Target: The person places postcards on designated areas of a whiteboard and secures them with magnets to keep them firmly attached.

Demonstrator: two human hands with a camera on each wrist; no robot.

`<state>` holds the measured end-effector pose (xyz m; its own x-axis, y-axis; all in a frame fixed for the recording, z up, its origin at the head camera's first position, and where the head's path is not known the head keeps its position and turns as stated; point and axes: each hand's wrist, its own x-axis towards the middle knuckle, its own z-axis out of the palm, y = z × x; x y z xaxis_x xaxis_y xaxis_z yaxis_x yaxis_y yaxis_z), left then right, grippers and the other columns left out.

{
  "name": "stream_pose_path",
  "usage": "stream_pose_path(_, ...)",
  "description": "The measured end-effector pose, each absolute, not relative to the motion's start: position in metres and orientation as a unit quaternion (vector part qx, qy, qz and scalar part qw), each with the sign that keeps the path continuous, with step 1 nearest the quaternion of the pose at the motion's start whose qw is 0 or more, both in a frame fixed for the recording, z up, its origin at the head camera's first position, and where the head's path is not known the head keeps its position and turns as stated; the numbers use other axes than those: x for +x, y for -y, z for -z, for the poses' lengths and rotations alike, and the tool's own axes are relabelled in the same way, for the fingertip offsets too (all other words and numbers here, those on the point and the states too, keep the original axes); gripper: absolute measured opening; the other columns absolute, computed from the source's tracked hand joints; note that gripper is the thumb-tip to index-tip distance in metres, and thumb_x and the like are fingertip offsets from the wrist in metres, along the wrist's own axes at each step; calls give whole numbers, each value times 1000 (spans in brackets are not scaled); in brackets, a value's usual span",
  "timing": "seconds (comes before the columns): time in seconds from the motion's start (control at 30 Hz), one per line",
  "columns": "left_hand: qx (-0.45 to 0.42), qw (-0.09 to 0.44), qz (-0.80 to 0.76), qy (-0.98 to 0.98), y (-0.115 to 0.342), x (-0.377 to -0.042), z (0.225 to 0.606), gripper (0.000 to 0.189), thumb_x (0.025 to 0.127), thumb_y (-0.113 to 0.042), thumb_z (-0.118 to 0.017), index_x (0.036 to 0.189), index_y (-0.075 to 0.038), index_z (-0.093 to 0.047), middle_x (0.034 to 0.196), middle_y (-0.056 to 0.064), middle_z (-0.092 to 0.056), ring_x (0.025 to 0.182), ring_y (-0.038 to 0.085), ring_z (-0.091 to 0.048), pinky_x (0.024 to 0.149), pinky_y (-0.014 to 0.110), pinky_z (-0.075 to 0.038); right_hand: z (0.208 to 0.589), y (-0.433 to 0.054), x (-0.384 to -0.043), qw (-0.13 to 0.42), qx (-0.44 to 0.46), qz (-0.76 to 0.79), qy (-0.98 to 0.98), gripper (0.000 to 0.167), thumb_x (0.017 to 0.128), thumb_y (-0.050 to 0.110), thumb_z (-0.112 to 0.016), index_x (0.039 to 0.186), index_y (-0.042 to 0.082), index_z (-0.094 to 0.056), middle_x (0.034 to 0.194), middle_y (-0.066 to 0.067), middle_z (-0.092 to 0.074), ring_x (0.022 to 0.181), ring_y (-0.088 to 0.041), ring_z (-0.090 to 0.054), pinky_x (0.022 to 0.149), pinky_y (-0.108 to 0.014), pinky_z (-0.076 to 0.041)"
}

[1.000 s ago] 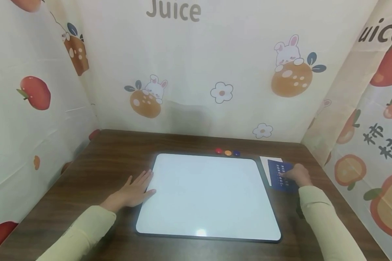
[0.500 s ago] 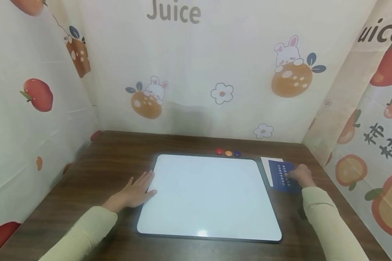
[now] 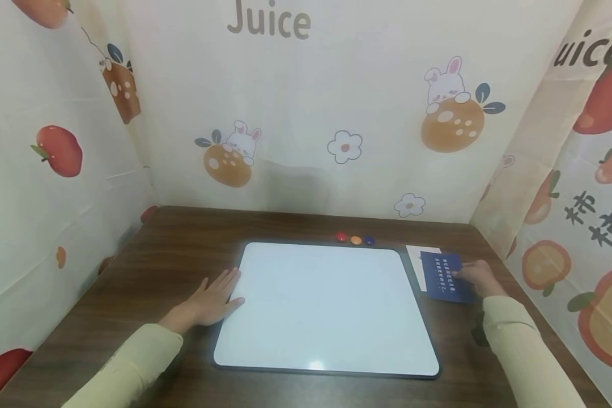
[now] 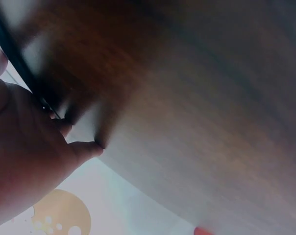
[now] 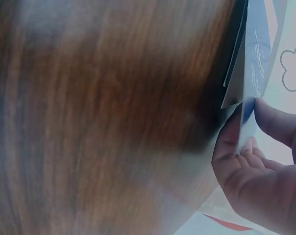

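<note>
A whiteboard (image 3: 326,309) with a dark frame lies flat on the wooden table. My left hand (image 3: 211,297) rests on its left edge, fingers straight and the thumb over the white surface. My right hand (image 3: 476,276) pinches the right side of a blue card (image 3: 441,277) printed with white writing. In the right wrist view, the thumb and fingers have the card (image 5: 256,54) between them, raised off the table. Partly hidden beneath the blue card in the head view, a white card (image 3: 415,259) lies by the board's right edge.
Red (image 3: 341,237), yellow (image 3: 356,240) and blue round magnets (image 3: 369,240) sit in a row behind the board. Fruit-and-rabbit printed cloth (image 3: 296,102) walls the table (image 3: 183,243) at the back and both sides.
My right hand has shifted to the right with the blue card, showing more of its writing and of the white card. The left hand has stayed on the board's edge.
</note>
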<state>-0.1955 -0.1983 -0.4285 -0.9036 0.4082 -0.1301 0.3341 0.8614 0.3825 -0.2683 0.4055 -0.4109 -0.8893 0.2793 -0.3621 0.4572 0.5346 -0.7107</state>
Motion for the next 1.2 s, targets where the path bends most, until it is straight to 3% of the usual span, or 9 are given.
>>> stream_pose_path(0.27,189,112,-169,-961,198,-194,430,76,99,-48,-39,152,0,-13,157,18,-8,143,39,-4,108,65,-1,410,-410,-264,119,225,494,-832,66,92,3,-56,141,-18,-18,143,-39,-24,126,-47,-36,102,-52,-36)
stream_pose_path(0.5,188,110,-182,-959,198,-193,428,75,99,-46,-41,151,1,-16,157,19,-10,143,40,-5,107,67,-1,406,-411,-261,126,251,519,-808,72,93,5,-57,145,-11,-11,149,-36,-12,136,-47,-21,108,-56,-25)
stream_pose_path(0.57,191,109,-180,-959,199,-194,430,75,99,-48,-40,151,0,-15,157,19,-10,143,40,-4,107,67,-1,405,-411,-260,128,251,521,-806,71,93,5,-56,145,-11,-10,149,-36,-14,134,-46,-25,107,-54,-28)
stream_pose_path(0.7,194,106,-171,-960,199,-195,434,76,99,-49,-38,152,0,-14,158,18,-8,143,39,-4,107,66,-1,404,-408,-257,125,245,530,-802,70,94,5,-57,145,-12,-11,145,-36,-23,107,-34,-54,93,-42,-47)
stream_pose_path(0.8,196,102,-171,-960,199,-196,434,76,99,-48,-39,151,1,-15,157,20,-10,143,41,-5,107,67,-2,402,-406,-255,131,234,542,-797,71,95,5,-56,146,-11,-9,145,-36,-22,90,-20,-55,77,-31,-52)
stream_pose_path(0.9,195,99,-177,-960,199,-195,432,75,99,-47,-41,150,2,-17,157,20,-11,142,41,-5,107,67,-2,401,-403,-254,141,227,556,-787,73,95,4,-55,146,-10,-6,148,-35,-15,100,-26,-53,86,-35,-50)
stream_pose_path(1.03,194,99,-182,-959,198,-194,429,74,99,-45,-43,150,2,-17,157,20,-12,142,41,-6,106,67,-1,400,-398,-251,144,228,566,-779,74,96,5,-54,147,-7,-3,151,-34,-7,125,-39,-34,107,-47,-32)
stream_pose_path(1.1,194,100,-180,-959,198,-194,428,74,99,-45,-43,151,1,-17,157,20,-11,142,41,-5,106,67,-1,399,-395,-249,146,224,564,-781,74,97,7,-54,147,-7,-3,151,-34,-4,128,-42,-27,109,-50,-26)
stream_pose_path(1.2,191,103,-178,-960,199,-194,429,75,99,-47,-42,151,1,-16,157,19,-11,143,40,-5,107,67,-1,400,-391,-246,154,206,570,-780,76,97,9,-55,147,-8,0,150,-36,-7,130,-44,-26,109,-50,-27)
